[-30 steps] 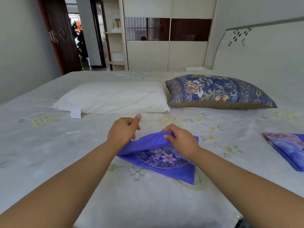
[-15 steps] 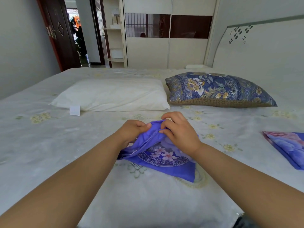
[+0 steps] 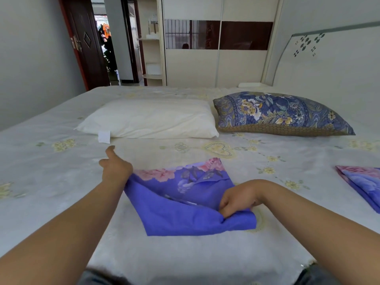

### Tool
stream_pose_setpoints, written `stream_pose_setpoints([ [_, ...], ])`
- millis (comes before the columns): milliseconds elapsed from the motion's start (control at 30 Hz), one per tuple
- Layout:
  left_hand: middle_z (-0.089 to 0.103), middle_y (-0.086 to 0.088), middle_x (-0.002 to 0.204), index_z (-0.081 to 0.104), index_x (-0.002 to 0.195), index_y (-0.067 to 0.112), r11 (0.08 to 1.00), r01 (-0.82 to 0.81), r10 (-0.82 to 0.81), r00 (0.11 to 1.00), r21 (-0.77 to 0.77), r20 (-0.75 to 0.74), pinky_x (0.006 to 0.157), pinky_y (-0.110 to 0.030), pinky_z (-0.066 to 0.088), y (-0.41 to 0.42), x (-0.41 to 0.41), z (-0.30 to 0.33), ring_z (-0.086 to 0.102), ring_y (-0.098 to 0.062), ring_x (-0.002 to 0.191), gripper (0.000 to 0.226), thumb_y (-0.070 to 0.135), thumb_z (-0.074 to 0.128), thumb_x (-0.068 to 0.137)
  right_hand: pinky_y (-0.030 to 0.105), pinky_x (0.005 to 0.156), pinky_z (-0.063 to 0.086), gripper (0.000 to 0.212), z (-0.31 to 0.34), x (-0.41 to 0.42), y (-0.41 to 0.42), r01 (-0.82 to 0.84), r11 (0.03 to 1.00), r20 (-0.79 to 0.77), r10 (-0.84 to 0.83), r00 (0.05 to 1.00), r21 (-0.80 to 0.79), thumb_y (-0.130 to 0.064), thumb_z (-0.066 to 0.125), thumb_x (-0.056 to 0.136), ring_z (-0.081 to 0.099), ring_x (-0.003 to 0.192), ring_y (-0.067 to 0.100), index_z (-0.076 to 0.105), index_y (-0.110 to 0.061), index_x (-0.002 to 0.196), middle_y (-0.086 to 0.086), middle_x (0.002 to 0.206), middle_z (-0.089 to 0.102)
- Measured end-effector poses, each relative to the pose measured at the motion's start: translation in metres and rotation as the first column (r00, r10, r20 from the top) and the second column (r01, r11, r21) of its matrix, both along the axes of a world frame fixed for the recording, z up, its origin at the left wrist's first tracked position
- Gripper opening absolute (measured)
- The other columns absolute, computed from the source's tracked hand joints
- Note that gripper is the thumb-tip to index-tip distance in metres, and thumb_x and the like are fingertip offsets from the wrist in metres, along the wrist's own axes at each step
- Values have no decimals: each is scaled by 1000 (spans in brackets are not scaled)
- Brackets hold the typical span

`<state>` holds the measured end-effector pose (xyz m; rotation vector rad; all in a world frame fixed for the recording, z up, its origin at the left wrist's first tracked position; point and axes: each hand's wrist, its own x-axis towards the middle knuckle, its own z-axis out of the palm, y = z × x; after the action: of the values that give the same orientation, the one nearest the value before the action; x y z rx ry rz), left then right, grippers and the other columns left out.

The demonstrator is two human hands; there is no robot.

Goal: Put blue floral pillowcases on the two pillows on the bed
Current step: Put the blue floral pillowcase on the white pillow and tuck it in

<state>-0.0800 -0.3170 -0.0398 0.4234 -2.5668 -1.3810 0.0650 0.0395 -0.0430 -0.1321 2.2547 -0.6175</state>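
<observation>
A blue pillowcase with pink flowers (image 3: 181, 200) lies partly unfolded on the bed in front of me. My left hand (image 3: 116, 168) holds its far left corner, thumb and forefinger sticking out. My right hand (image 3: 238, 199) pinches the near right edge, bunching the cloth. A bare white pillow (image 3: 152, 119) with a white tag lies beyond, at the middle left. To its right lies a pillow in a dark blue and gold floral cover (image 3: 277, 114). A second folded blue floral pillowcase (image 3: 364, 182) rests at the right edge.
The bed (image 3: 51, 171) has a cream sheet with embroidered flowers. A white headboard (image 3: 329, 64) stands at the right, a wardrobe (image 3: 216, 66) behind the bed, and an open dark door (image 3: 86, 42) at the back left.
Both hands were together on the folded pillowcase. They have moved apart, left hand away and right hand toward me, spreading the pillowcase open so its pink flower band shows.
</observation>
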Motion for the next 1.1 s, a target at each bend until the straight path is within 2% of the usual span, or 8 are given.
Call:
stream_pose_setpoints([
  [133, 5, -11, 174, 57, 144, 39, 672, 397, -325, 917, -625, 232, 120, -61, 23, 3, -13, -27, 18, -47, 152, 56, 37, 66, 89, 23, 65, 58, 26, 7, -6, -6, 21, 992, 64, -14, 998, -123, -37, 78, 94, 71, 83, 13, 81, -17, 111, 0, 100, 78],
  [267, 5, -1, 176, 36, 160, 41, 461, 743, -612, 662, -485, 433, 122, -56, 27, 22, -33, -63, 27, -40, 155, 115, 82, 80, 61, 23, 71, 57, 17, 8, -11, -14, -117, 993, 90, 116, 989, 3, -28, 83, 88, 71, 86, 8, 84, -23, 104, 0, 105, 80],
  [367, -4, 0, 176, 17, 167, 33, 424, 751, -600, 652, -507, 464, 123, -53, 28, 31, -41, -80, 27, -34, 156, 133, 82, 81, 61, 31, 74, 61, 22, 0, -10, -27, -17, 1000, 35, 17, 999, -2, -36, 82, 88, 74, 87, 15, 80, -20, 103, 7, 109, 79],
  [467, -3, -6, 175, 6, 168, 18, 473, 703, -571, 704, -532, 422, 124, -53, 26, 36, -53, -93, 16, -30, 160, 133, 78, 76, 72, 41, 75, 61, 26, -20, -29, -27, 268, 953, -488, -301, 819, -137, -41, 74, 95, 76, 79, 22, 72, -23, 114, 0, 121, 70],
  [567, 18, -22, 170, 9, 166, 6, 576, 661, -512, 750, -480, 419, 122, -52, 30, 33, -59, -93, 20, -37, 158, 130, 73, 75, 76, 47, 89, 54, 58, -39, -48, -7, 384, 915, -763, -162, 625, 121, -35, 68, 87, 63, 120, 33, 58, -34, 145, -3, 154, 46],
  [767, 70, -19, 122, 71, 114, 12, 613, 576, -473, 816, -541, 332, 92, -42, 53, 25, -33, -71, 65, -38, 110, 40, 45, 67, 90, 48, 90, 52, 20, -69, -67, 26, 504, 855, -803, -211, 557, 125, -27, 60, 97, 52, 119, 34, 74, -30, 110, 5, 141, 57],
  [933, 67, -29, 99, 59, 98, 3, 909, 193, -270, 948, -368, -168, 80, -51, 52, 22, -13, -17, 64, -49, 94, 19, 20, 52, 94, 44, 76, 49, 18, -32, -68, 23, 539, 617, -723, -690, 22, -573, -26, 43, 107, 62, 88, 33, 56, -19, 115, 9, 105, 66],
  [1100, 66, -27, 114, 59, 107, 5, 983, 14, -43, 987, -183, -154, 89, -51, 49, -9, -8, 34, 61, -48, 107, 27, 27, 54, 92, 47, 85, 47, 24, 15, -76, 57, 466, 214, -390, -863, -321, -858, -20, 35, 107, 62, 96, 36, 50, -14, 124, 15, 108, 65],
])
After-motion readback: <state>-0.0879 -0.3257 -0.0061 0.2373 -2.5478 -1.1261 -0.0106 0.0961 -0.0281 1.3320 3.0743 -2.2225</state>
